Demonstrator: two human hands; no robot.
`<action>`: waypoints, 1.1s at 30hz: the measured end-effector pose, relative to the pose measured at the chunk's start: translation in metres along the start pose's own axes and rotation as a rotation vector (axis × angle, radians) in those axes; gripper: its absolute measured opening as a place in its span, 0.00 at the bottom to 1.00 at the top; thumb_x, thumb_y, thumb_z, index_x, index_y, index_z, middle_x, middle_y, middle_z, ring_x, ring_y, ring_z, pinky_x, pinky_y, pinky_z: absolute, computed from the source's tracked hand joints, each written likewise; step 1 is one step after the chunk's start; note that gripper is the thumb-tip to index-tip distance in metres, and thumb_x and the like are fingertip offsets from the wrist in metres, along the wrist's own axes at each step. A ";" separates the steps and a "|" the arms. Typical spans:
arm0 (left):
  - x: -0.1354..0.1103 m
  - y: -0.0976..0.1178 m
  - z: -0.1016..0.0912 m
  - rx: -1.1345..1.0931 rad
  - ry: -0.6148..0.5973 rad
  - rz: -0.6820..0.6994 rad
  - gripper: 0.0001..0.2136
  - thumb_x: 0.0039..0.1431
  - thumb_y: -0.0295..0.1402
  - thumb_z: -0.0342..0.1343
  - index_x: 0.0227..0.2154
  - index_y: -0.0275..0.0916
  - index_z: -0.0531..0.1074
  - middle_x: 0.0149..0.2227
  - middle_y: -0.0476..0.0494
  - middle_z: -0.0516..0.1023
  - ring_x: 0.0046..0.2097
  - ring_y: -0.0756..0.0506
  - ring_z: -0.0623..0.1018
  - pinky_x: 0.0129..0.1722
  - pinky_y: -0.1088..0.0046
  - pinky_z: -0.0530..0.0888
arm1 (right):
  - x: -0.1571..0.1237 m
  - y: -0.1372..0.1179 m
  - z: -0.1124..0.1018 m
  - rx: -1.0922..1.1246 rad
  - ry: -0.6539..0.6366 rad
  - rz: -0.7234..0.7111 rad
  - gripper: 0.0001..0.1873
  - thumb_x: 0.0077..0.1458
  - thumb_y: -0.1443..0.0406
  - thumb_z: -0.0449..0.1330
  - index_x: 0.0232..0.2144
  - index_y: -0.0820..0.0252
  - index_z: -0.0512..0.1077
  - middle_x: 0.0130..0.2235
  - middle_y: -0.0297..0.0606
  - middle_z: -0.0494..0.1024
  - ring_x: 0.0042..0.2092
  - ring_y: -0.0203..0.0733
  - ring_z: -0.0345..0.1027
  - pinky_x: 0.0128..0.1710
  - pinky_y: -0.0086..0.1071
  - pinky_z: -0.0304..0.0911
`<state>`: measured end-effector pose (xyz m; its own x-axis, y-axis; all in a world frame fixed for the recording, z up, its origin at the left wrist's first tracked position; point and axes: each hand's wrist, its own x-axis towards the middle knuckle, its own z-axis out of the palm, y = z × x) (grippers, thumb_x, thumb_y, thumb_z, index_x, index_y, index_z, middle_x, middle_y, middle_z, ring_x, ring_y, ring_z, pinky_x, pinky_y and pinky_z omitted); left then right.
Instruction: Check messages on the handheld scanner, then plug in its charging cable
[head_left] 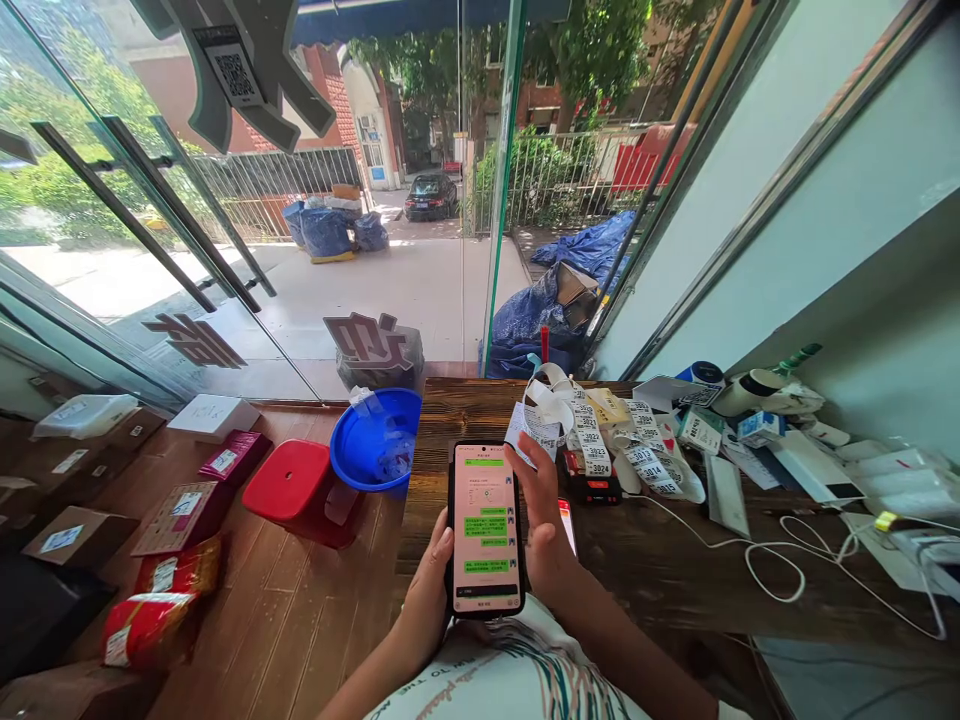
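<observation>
1. Phone: held in front of the shirt, its screen lit with green chat bubbles.
2. My left hand grasps its left side.
3. My right hand is loosely spread at its right edge; I cannot tell whether it touches.
4. On the table I see number labels, a partly hidden 2nd phone and a white cable.
5. Left of it: blue tub, red stool.

wooden table: numbered labels, black-red device | floor: red stool, parcels
</observation>
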<state>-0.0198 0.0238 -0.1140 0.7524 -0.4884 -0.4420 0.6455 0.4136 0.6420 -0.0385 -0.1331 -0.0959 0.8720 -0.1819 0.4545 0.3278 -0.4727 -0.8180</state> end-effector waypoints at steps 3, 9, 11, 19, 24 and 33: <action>-0.001 0.001 0.002 0.001 0.011 0.011 0.35 0.50 0.47 0.60 0.59 0.43 0.57 0.52 0.42 0.75 0.57 0.35 0.68 0.58 0.57 0.64 | 0.016 -0.011 -0.007 -0.112 -0.053 -0.107 0.39 0.56 0.41 0.28 0.60 0.47 0.57 0.66 0.37 0.41 0.67 0.60 0.33 0.62 0.59 0.38; -0.006 0.005 0.008 0.016 0.014 0.017 0.43 0.47 0.48 0.62 0.62 0.37 0.50 0.50 0.38 0.76 0.58 0.34 0.68 0.60 0.56 0.61 | 0.032 -0.020 -0.008 -0.257 -0.137 -0.236 0.34 0.59 0.45 0.29 0.61 0.45 0.54 0.67 0.36 0.39 0.66 0.60 0.35 0.61 0.61 0.36; -0.007 0.004 0.009 0.003 0.041 0.009 0.43 0.48 0.49 0.61 0.63 0.38 0.48 0.52 0.37 0.75 0.57 0.34 0.68 0.60 0.54 0.61 | 0.032 -0.020 -0.008 -0.218 -0.114 -0.225 0.35 0.59 0.44 0.29 0.62 0.46 0.53 0.67 0.38 0.40 0.66 0.60 0.36 0.61 0.61 0.39; -0.001 0.000 0.000 -0.012 0.039 0.007 0.34 0.48 0.47 0.62 0.57 0.42 0.62 0.59 0.40 0.67 0.61 0.34 0.63 0.59 0.55 0.63 | 0.029 -0.018 -0.007 -0.100 -0.081 -0.171 0.34 0.60 0.45 0.32 0.61 0.48 0.53 0.66 0.40 0.48 0.64 0.56 0.44 0.59 0.56 0.47; 0.002 -0.001 -0.004 -0.014 0.003 -0.011 0.29 0.49 0.45 0.62 0.54 0.45 0.66 0.57 0.41 0.69 0.59 0.34 0.66 0.57 0.53 0.65 | 0.031 -0.016 -0.006 -0.109 -0.107 -0.170 0.32 0.60 0.45 0.33 0.61 0.47 0.54 0.66 0.39 0.45 0.64 0.55 0.42 0.58 0.55 0.48; 0.003 -0.003 -0.009 -0.017 0.055 -0.029 0.31 0.47 0.45 0.63 0.55 0.44 0.64 0.57 0.42 0.69 0.62 0.34 0.61 0.62 0.53 0.58 | 0.027 -0.010 -0.004 -0.102 0.053 -0.128 0.30 0.62 0.47 0.34 0.62 0.47 0.52 0.64 0.42 0.51 0.63 0.56 0.47 0.57 0.57 0.49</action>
<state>-0.0183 0.0284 -0.1231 0.7392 -0.4578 -0.4940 0.6689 0.4129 0.6181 -0.0197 -0.1361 -0.0740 0.8043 -0.1581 0.5728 0.3941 -0.5794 -0.7134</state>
